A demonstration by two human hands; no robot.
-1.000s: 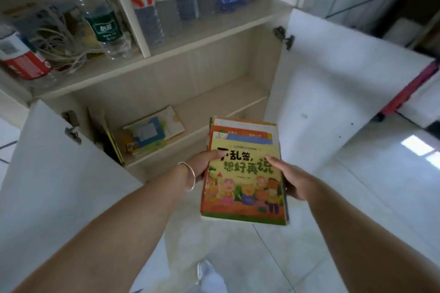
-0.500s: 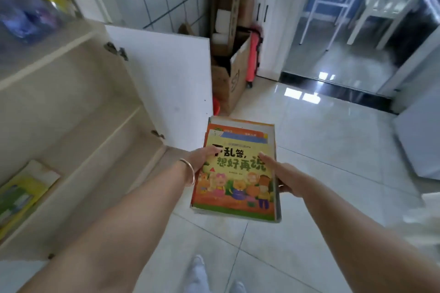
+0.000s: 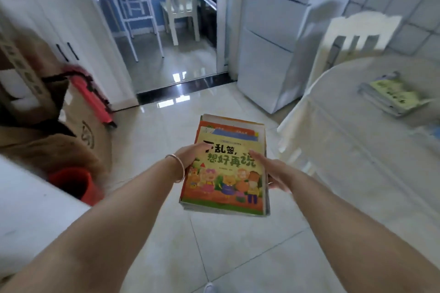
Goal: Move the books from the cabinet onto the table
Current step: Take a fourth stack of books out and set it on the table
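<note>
Gripping a stack of picture books (image 3: 225, 169) from both sides, the left hand (image 3: 190, 154) and right hand (image 3: 273, 173) carry it above glossy floor tiles (image 3: 214, 245). To the right, a cloth-covered round worktop (image 3: 357, 150) bears another book pile (image 3: 392, 96) (blurred); a white fridge (image 3: 273, 43) stands beyond.

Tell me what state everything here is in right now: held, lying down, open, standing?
Stack of books: held flat above the floor, between both hands.
Left hand: grips the stack's left edge.
Right hand: grips the stack's right edge.
Books on table: lying flat, stacked.
Round table: covered with a pale cloth.
Cardboard box: open on the floor.
</note>
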